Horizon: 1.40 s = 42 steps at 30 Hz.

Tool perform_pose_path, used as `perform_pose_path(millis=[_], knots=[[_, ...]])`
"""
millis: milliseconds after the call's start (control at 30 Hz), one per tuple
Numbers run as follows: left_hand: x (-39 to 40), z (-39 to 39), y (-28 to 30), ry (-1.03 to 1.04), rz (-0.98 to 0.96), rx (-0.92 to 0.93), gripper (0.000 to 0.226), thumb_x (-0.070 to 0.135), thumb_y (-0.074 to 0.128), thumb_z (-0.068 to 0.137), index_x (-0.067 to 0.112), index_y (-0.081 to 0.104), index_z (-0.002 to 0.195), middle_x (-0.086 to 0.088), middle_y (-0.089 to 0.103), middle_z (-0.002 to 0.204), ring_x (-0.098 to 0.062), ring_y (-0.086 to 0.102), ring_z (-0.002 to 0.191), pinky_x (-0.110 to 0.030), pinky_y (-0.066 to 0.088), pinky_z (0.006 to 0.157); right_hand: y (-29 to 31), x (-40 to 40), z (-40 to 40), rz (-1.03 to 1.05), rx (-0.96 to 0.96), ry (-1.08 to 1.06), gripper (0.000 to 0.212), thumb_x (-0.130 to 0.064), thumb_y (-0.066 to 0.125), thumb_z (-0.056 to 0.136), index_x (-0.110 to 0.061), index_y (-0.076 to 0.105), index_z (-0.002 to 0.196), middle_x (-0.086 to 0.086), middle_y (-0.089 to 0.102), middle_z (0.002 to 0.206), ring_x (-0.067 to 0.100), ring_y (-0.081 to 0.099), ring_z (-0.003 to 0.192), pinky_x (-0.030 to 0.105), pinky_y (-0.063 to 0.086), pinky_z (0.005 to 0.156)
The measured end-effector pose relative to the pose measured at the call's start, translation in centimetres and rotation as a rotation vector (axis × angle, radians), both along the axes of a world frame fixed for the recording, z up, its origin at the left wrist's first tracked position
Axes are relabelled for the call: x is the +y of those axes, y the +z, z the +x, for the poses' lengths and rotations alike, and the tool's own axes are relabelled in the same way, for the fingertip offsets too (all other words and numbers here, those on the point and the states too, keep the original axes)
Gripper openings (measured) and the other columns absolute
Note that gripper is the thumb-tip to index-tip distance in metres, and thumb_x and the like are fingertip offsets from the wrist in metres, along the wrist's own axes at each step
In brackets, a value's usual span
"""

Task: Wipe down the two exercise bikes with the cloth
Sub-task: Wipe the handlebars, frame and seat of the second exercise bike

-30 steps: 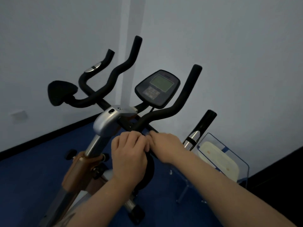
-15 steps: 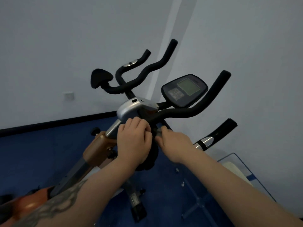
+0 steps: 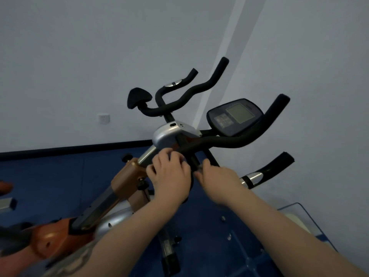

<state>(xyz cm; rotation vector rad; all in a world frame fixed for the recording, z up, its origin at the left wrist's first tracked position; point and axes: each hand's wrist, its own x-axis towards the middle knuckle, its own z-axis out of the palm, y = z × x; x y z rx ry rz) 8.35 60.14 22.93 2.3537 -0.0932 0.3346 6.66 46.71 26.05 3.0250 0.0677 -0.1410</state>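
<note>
A pale wall (image 3: 99, 47) and blue floor (image 3: 50, 176) are seen behind an exercise bike (image 3: 165, 134). At the centre of its handlebar (image 3: 219, 140), beneath the console (image 3: 233, 116), both hands are placed. The left hand (image 3: 169, 176) is curled over the stem; the right hand (image 3: 217, 174) is blurred, its grip unreadable. No cloth can be made out between the fingers.

A small exercise room, like a home or office gym. An exercise bike (image 3: 159, 176) with black foam handlebars (image 3: 229, 141) and a console (image 3: 234, 116) stands on a dark blue floor (image 3: 50, 176). Part of a second orange frame (image 3: 5, 186) shows at the left edge. Bare pale walls (image 3: 79, 56) meet in a corner, with a black skirting (image 3: 69, 149) and a wall socket (image 3: 103, 118).
</note>
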Motion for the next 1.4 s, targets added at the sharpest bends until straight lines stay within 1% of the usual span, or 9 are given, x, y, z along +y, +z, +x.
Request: perform_pose_path(millis=[167,267,400,500,733,867,967,1233,1400], knots=[[1.0,-0.3,0.5,-0.019,-0.161,0.031,0.012,0.032,0.051,0.094,0.032,0.057,0.104,0.01,0.041,0.133,-0.011,0.026,0.13,-0.037,0.01,0.105,-1.2,1.1,-1.0,-0.063,-0.264,-0.028,0.038,-0.04,0.032,0.103,-0.013,0.048,0.125,0.005,0.06,0.107,0.023,0.062,0.086,0.033,0.034,0.062],[1.1,-1.1,1.0,-0.029,-0.1,-0.023,0.017,0.027,0.052,0.093,0.031,0.057,0.109,0.011,0.042,0.139,-0.011,0.026,0.134,-0.038,0.009,0.11,-1.7,-1.1,-4.9,-0.078,-0.485,0.217,0.037,-0.038,0.053,0.094,-0.013,0.061,0.119,0.001,0.061,0.089,0.02,0.059,0.073,0.033,0.042,0.065],[-0.7,-3.0,1.8,-0.202,0.083,-0.14,0.041,0.028,0.054,0.091,0.031,0.048,0.131,0.009,0.031,0.152,-0.01,0.019,0.143,-0.037,0.006,0.112,1.1,-8.0,-5.7,-0.17,-0.692,0.309,0.022,-0.032,0.05,0.093,-0.019,0.067,0.09,0.001,0.06,0.084,0.026,0.059,0.079,0.043,0.042,0.09],[-1.9,-4.2,1.6,-0.273,0.262,-0.178,0.048,0.035,0.048,0.094,0.031,0.039,0.141,0.011,0.03,0.154,-0.009,0.021,0.143,-0.038,0.012,0.114,3.3,-11.6,-6.0,-0.22,-0.692,0.152,0.03,-0.033,0.042,0.098,-0.018,0.069,0.096,0.002,0.064,0.095,0.027,0.062,0.1,0.049,0.027,0.112],[-0.6,-6.3,1.3,-0.327,0.009,-0.091,0.035,0.014,0.055,0.091,0.027,0.059,0.123,0.012,0.052,0.138,-0.004,0.027,0.141,-0.026,0.013,0.115,-2.9,0.8,-9.5,0.433,-0.618,0.097,0.014,-0.014,0.063,0.09,-0.016,0.07,0.103,-0.002,0.067,0.106,0.018,0.058,0.11,0.037,0.046,0.095],[3.1,-9.4,0.7,-0.399,-0.304,0.044,0.04,0.001,0.053,0.092,0.031,0.061,0.116,0.024,0.05,0.133,0.01,0.031,0.134,-0.027,0.03,0.115,-4.4,4.4,-12.5,1.28,-0.317,-0.241,0.022,-0.03,0.045,0.101,-0.027,0.067,0.099,-0.01,0.069,0.09,0.01,0.066,0.086,0.025,0.053,0.07],[6.0,-11.8,0.2,-0.335,-0.419,0.051,0.031,0.011,0.056,0.095,0.036,0.062,0.113,0.029,0.054,0.127,0.01,0.046,0.121,-0.019,0.042,0.101,-3.5,5.1,-13.2,1.641,-0.173,-0.385,0.024,-0.035,0.047,0.1,-0.03,0.071,0.097,-0.004,0.074,0.092,0.013,0.07,0.087,0.026,0.056,0.069],[10.3,-14.5,-0.3,-0.424,-0.741,0.328,0.037,0.032,0.072,0.082,0.027,0.06,0.116,0.011,0.069,0.105,-0.008,0.067,0.098,-0.019,0.054,0.078,-1.5,8.2,-15.2,2.063,0.074,-0.418,0.024,-0.022,0.049,0.098,-0.012,0.064,0.114,0.015,0.071,0.108,0.03,0.069,0.101,0.038,0.058,0.077],[13.6,-15.6,0.2,-0.391,-0.611,0.249,0.01,0.024,0.07,0.086,0.014,0.069,0.084,-0.002,0.067,0.077,-0.016,0.065,0.078,-0.033,0.055,0.073,-1.3,10.5,-17.4,2.061,0.133,-0.379,0.028,-0.019,0.049,0.098,-0.009,0.067,0.116,0.014,0.071,0.111,0.024,0.069,0.102,0.03,0.057,0.075]])
